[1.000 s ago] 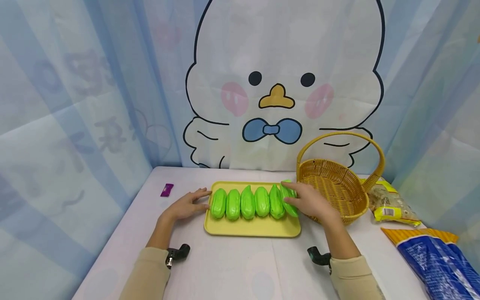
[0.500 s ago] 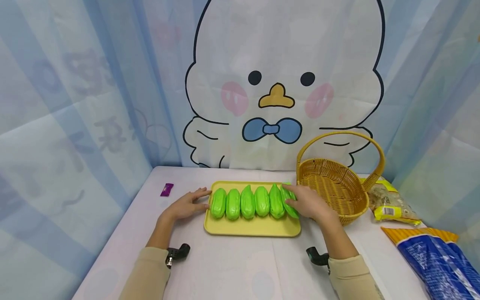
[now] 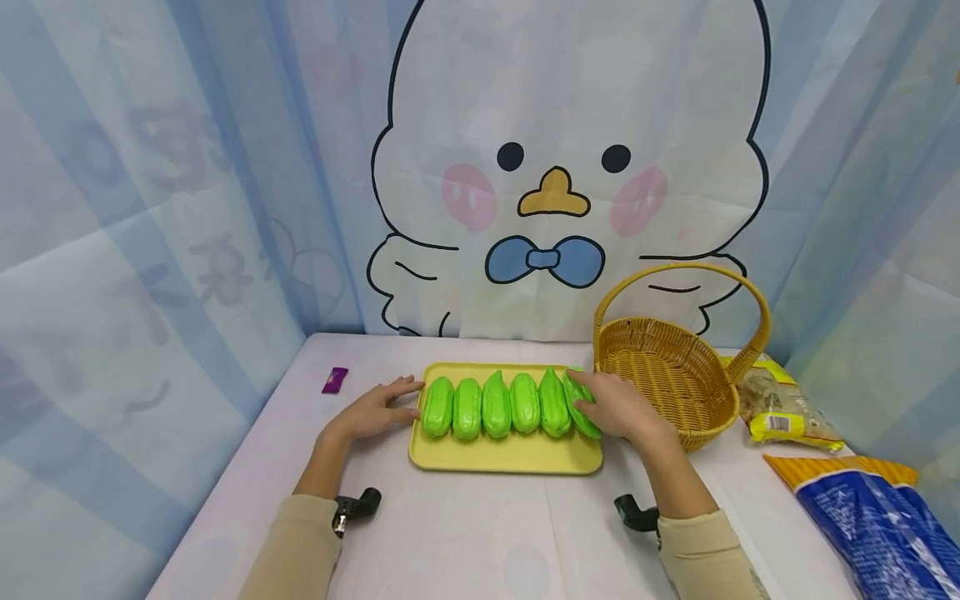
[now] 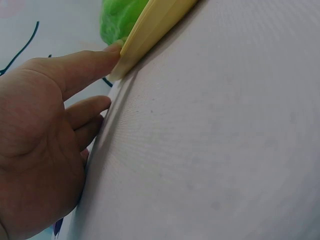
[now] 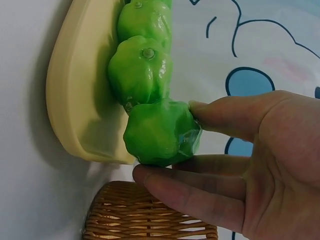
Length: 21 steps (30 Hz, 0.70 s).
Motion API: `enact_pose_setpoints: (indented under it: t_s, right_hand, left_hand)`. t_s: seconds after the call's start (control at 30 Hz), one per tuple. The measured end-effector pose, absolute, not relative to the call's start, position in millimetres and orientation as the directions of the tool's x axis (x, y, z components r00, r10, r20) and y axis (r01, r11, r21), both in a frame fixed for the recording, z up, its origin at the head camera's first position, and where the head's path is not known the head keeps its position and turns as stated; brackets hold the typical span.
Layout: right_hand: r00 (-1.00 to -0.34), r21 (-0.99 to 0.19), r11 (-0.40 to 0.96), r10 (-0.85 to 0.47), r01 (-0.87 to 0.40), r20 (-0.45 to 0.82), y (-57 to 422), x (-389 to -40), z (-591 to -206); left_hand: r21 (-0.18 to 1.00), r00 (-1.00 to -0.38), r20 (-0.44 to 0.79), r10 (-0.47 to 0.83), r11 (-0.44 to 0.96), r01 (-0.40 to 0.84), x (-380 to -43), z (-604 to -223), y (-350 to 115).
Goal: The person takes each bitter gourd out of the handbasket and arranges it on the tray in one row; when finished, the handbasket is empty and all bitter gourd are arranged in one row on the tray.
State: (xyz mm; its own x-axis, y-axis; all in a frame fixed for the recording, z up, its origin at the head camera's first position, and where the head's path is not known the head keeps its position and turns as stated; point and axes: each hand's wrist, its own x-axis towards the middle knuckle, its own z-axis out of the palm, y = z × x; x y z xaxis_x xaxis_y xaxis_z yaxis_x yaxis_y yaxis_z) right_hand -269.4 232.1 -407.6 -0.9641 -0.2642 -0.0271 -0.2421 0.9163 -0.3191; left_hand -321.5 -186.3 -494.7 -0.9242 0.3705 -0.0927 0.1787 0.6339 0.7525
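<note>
Several glossy, lumpy green gourds (image 3: 496, 406) lie side by side in a row on a yellow rectangular tray (image 3: 502, 457). My right hand (image 3: 621, 407) pinches the rightmost green gourd (image 5: 159, 134) between thumb and fingers at the tray's right end. That gourd leans against its neighbour (image 5: 140, 70) in the right wrist view. On the other side, my left hand (image 3: 373, 410) rests at the tray's left edge with fingers loosely extended. Its thumb (image 4: 95, 70) touches the tray's rim in the left wrist view, and the other fingers stay off it.
A wicker basket (image 3: 667, 379) with a tall handle stands right of the tray. Behind it lies a yellow-and-clear food packet (image 3: 787, 408), and nearer a blue and orange bag (image 3: 870, 517). A small purple wrapped sweet (image 3: 334, 380) lies at the left. A printed curtain (image 3: 555, 100) closes the back.
The rightmost gourd has shifted slightly nearer and lower under my right hand, whose fingers have moved slightly with it. My left hand has stayed at the tray's edge.
</note>
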Motion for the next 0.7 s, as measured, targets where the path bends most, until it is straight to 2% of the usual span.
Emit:
enact_pose_setpoints:
  t_s: [0.43,0.7]
  right_hand:
    - [-0.959,-0.256,0.926,-0.285,-0.278,0.01,229.9,-269.7,-411.9]
    - [-0.963,-0.23,0.938,-0.269,-0.258,-0.018,228.4,-267.6,-413.7]
  left_hand:
    - [0.75,-0.926,-0.096,0.364,0.638,0.173,-321.6,-495.9,-185.9]
    - [0.742,-0.926,-0.091,0.367,0.645,0.183,-320.4,-494.8,-185.9]
